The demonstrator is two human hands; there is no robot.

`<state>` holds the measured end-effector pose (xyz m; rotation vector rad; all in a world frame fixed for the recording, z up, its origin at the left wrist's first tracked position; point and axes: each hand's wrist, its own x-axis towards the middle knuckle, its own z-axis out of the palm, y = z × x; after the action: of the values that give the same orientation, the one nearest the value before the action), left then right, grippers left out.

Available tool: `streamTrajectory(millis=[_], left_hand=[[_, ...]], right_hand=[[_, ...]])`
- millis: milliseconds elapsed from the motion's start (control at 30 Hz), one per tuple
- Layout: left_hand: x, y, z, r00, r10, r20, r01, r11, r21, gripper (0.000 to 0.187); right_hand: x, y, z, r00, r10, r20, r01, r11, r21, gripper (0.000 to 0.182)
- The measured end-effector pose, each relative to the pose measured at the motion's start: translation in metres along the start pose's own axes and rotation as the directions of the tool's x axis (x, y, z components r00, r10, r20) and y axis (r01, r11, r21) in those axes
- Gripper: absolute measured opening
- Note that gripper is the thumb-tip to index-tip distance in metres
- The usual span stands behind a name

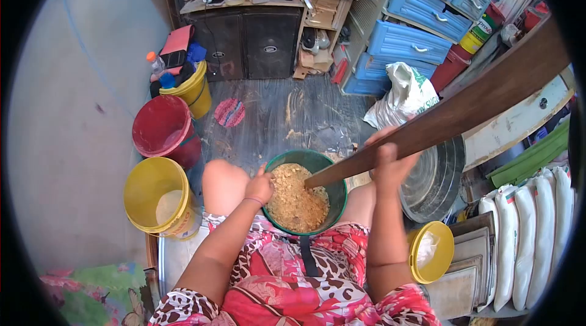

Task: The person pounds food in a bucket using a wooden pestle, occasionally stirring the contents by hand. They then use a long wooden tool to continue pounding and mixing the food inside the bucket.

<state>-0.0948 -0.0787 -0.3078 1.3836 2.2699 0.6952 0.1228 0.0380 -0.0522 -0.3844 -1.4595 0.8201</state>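
Between my knees stands a green bucket [337, 199] holding crumbly, golden-brown material [299, 201]. My left hand [260, 188] is closed on the bucket's left rim. My right hand [390, 158] grips a long, dark wooden plank [452, 103], which slants from the upper right down into the bucket. The plank's lower end touches the crumbly material, and its tip may be partly sunk in it. Some of the right hand's fingers are hidden behind the plank.
On the left are an open yellow bucket [135, 201], a red bucket [146, 143] and a filled yellow bucket [198, 91]. To the right lie a large metal basin [415, 195], a small yellow bucket [444, 253] and several white packs [525, 247]. A white sack [397, 97] sits before blue drawers [406, 42].
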Motion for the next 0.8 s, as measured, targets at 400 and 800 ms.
streamTrajectory(millis=[400,800], left_hand=[[0.0,0.011,-0.006,0.998,-0.034,-0.054,0.031,0.998,-0.051,0.02],[0.004,0.006,-0.001,0.998,-0.051,-0.028,0.051,0.999,-0.009,0.022]], right_hand=[[0.217,-0.18,0.009,0.858,-0.465,0.217,0.489,0.869,-0.073,0.052],[-0.114,0.135,-0.006,0.924,0.372,-0.087,-0.382,0.911,-0.154,0.068]])
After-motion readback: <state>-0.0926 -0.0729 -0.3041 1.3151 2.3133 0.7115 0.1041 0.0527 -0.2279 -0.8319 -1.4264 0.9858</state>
